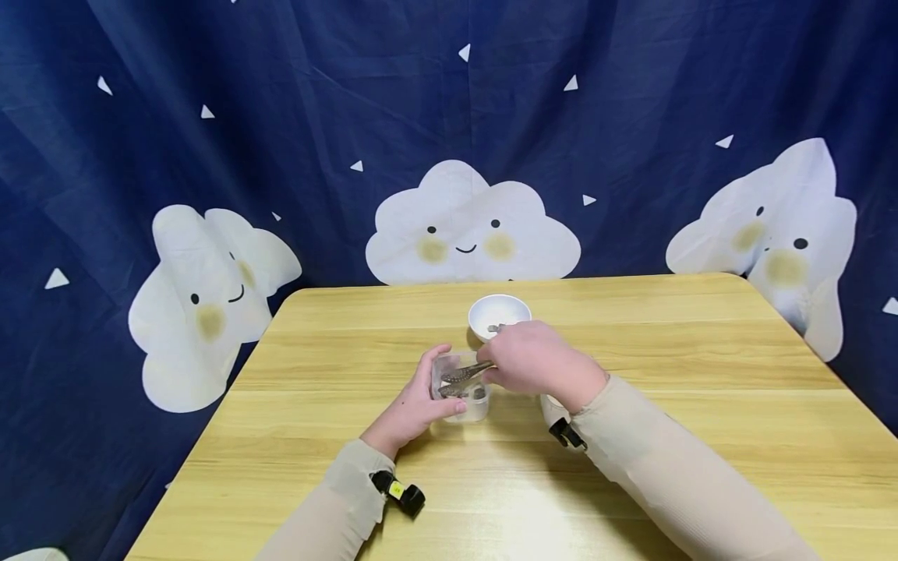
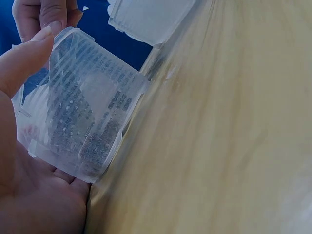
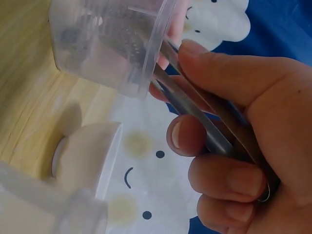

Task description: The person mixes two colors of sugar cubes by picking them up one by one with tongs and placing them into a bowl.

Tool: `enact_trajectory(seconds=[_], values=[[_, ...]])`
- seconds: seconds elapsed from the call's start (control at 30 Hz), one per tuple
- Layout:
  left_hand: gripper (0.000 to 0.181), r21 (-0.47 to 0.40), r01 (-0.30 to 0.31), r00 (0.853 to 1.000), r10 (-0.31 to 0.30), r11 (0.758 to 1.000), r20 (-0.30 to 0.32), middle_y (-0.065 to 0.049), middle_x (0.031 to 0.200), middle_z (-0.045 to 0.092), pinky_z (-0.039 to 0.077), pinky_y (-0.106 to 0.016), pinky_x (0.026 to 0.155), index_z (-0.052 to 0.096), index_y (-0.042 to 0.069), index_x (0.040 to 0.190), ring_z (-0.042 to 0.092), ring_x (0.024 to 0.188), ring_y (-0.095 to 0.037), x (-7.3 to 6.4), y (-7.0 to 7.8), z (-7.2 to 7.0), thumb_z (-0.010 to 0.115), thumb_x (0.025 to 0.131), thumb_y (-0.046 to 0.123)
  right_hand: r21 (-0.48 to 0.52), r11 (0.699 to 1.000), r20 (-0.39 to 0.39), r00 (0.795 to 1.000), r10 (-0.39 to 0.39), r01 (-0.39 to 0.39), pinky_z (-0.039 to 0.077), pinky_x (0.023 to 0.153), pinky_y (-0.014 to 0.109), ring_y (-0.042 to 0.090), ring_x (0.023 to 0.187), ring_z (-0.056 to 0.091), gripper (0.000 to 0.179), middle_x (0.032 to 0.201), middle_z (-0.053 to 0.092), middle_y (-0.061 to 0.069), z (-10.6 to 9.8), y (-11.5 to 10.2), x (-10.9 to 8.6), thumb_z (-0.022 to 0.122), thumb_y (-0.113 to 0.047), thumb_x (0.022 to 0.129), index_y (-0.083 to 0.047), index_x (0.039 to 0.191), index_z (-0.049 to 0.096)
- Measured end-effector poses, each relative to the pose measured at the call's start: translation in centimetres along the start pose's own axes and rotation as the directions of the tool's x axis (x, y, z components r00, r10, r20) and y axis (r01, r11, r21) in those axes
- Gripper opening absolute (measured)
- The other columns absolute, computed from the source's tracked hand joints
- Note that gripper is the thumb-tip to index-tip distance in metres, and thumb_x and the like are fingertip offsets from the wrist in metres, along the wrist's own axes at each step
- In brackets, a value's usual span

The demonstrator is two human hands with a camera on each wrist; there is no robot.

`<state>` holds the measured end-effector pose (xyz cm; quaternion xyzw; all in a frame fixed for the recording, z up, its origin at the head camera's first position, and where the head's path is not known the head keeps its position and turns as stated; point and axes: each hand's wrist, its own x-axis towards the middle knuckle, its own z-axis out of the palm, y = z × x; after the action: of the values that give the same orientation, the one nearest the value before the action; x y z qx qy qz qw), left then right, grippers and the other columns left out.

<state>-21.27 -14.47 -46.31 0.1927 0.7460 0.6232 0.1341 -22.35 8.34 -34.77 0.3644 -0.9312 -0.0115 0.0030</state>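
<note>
My left hand (image 1: 412, 407) grips a small clear plastic container (image 1: 471, 414) on the table, thumb on the near side and fingers round the far side. My right hand (image 1: 533, 360) holds metal tongs (image 1: 459, 375) with perforated ends, which reach down inside that container. Small dark pieces lie near the tongs' ends; the left wrist view shows them blurred through the container's wall (image 2: 105, 73). In the right wrist view the fingers curl round the tongs' two arms (image 3: 195, 109). Just behind the right hand stands a white bowl (image 1: 484, 308) with a few grey pieces in it.
A second clear plastic container (image 2: 153, 19) stands to the right, mostly hidden under the right wrist in the head view. The wooden table (image 1: 337, 351) ends at a dark blue curtain (image 1: 309, 156) with white clouds.
</note>
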Motion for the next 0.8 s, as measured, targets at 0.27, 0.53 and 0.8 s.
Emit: enact_trajectory(seconds=[0.27,0.53,0.8], values=[[0.1,0.006,0.006,1.0,-0.006,1.0,0.003,-0.006,0.158,0.035,0.032,-0.046,0.116,0.016,0.021,0.159,0.044,0.138,-0.026,0.0,-0.25,-0.08,0.082,0.085,0.013,-0.019,1.0,0.01,1.0,0.002,-0.002,0.052,0.062,0.039,0.013,0.067,0.057,0.01,0.072,0.063,-0.01,0.38,-0.28,0.44,0.075,-0.039,0.09,-0.03,0.086,0.072],[0.099,-0.005,0.005,1.0,-0.005,1.0,0.004,-0.007,0.159,0.033,0.031,-0.046,0.117,0.014,0.018,0.16,0.042,0.139,-0.027,-0.13,-0.24,-0.08,0.08,0.086,0.009,0.003,1.0,-0.013,1.0,-0.015,0.015,0.05,0.059,0.039,0.012,0.065,0.055,0.013,0.071,0.061,-0.011,0.05,-0.3,0.02,0.075,-0.039,0.091,-0.029,0.083,0.07],[0.098,-0.024,-0.008,1.0,0.008,1.0,0.011,-0.005,0.158,0.034,0.035,-0.047,0.114,0.016,0.022,0.159,0.047,0.135,-0.028,0.03,-0.09,-0.05,0.079,0.086,0.008,-0.002,1.0,-0.074,0.997,-0.016,0.015,0.052,0.06,0.043,0.013,0.07,0.059,0.011,0.074,0.064,-0.01,-0.32,0.08,-0.47,0.075,-0.038,0.091,-0.029,0.085,0.071]])
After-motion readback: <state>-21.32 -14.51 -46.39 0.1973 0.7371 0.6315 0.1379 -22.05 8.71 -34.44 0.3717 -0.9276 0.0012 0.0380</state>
